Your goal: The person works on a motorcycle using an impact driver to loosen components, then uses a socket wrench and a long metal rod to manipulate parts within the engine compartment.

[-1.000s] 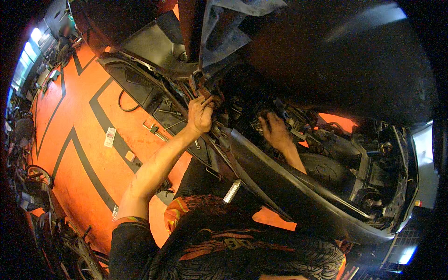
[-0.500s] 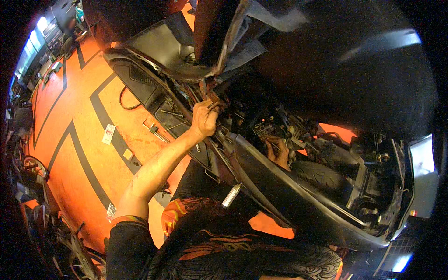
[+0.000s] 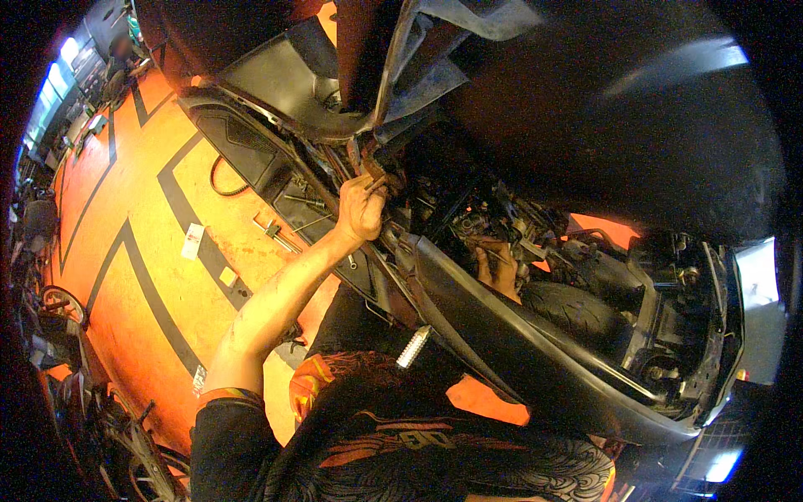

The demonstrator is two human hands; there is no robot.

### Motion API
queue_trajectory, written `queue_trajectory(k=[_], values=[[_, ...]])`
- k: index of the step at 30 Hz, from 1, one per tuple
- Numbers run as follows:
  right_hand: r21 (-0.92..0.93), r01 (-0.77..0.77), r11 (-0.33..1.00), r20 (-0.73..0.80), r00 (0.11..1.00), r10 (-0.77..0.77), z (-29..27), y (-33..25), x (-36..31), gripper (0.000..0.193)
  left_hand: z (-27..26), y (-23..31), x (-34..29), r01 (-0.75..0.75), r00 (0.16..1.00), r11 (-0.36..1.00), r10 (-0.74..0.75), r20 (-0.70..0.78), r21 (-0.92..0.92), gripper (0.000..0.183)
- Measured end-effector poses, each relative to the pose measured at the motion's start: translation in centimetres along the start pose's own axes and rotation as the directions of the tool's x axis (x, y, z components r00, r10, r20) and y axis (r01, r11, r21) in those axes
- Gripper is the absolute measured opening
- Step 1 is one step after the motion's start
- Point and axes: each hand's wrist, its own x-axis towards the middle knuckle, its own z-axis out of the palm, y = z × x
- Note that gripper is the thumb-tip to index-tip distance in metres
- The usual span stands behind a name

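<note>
My left hand [image 3: 364, 207] is closed at the edge of a black scooter's opened body, by the dark frame parts below the raised panel. Its fingers wrap round something dark that I cannot make out. Deeper in the opening, my right hand [image 3: 500, 272] is bent in among the engine parts [image 3: 473, 222], just ahead of the rear tyre [image 3: 573, 309]. The fingers look curled, and their tips and whatever they grip are lost in shadow. A long black side panel [image 3: 493, 335] covers my right forearm.
On the scooter's black footboard [image 3: 238, 138] lie loose tools, among them a socket tool [image 3: 305, 199]. A metal-ended tool [image 3: 276, 233] rests on the orange floor beside a white card [image 3: 192, 241]. A large dark raised part [image 3: 602, 125] overhangs the opening. Parked motorcycles [image 3: 117, 427] line the left.
The whole view has shifted slightly. Both hands keep nearly the same places on the scooter, with little visible finger movement.
</note>
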Motion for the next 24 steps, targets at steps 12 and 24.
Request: queue_trajectory(k=[12,24], values=[[-0.166,0.068,0.984,0.095,0.994,-0.053,-0.3,1.1,2.6,0.016,-0.3,0.6,0.2,-0.003,1.000,1.000,0.004,-0.018,0.030,0.018],[-0.170,0.124,0.977,0.305,0.950,-0.068,0.5,-1.0,7.1,0.022,-0.1,-0.5,-0.4,0.003,1.000,1.000,-0.003,0.031,0.006,0.020]])
